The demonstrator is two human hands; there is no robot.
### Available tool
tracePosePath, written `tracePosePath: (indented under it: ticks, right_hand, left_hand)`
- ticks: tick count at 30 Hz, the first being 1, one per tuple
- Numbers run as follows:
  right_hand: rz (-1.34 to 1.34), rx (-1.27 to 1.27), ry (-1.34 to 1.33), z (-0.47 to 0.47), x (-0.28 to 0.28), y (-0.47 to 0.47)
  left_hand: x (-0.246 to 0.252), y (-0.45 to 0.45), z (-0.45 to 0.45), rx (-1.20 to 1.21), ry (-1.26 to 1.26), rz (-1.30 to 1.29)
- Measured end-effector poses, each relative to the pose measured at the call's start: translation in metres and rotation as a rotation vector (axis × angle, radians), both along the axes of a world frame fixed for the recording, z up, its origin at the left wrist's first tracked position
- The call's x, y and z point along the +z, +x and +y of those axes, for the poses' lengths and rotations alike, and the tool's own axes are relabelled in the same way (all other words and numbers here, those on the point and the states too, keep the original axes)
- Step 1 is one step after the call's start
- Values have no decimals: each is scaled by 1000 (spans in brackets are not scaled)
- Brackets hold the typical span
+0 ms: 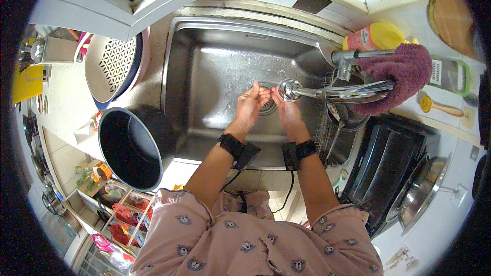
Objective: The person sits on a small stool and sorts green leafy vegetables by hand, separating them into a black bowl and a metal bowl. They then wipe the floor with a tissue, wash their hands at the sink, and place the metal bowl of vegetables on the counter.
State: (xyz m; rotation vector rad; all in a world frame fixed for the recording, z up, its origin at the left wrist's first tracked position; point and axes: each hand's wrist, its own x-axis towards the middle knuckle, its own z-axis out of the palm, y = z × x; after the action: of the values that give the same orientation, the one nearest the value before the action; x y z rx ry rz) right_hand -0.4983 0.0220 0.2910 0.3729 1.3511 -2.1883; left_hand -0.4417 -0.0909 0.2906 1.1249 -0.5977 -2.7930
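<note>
Both hands are over a stainless steel sink (218, 73), close together near its drain strainer (267, 110). My left hand (249, 104) has bent fingers with the thumb raised apart from them, and I see nothing held in it. Its fingertips come close to those of my right hand (285, 108); whether they touch is unclear. The chrome faucet head (290, 89) hangs over my right hand and hides part of it, so its grip does not show. Water drops wet the sink floor. Each wrist wears a black strap with a cabled box.
A purple towel (412, 71) drapes over the faucet. Right of the sink are a wire rack, a pan (351, 117) and a black appliance (387, 161). At left stand a deep black pot (128, 149) and a perforated basket (111, 65). A yellow bottle (383, 35) lies behind the faucet.
</note>
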Motion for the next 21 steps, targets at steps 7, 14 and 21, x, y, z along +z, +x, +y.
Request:
tracePosePath:
  ticks: [7, 14, 21]
  right_hand:
    - [-63, 47, -235, -6, 4, -8]
    - [76, 108, 69, -13, -10, 4]
    - [-125, 220, 115, 12, -32, -3]
  left_hand:
    - [8, -1, 7, 5, 20, 129]
    - [5, 3, 36, -45, 218, 117]
    - [4, 11, 40, -494, -513, 185]
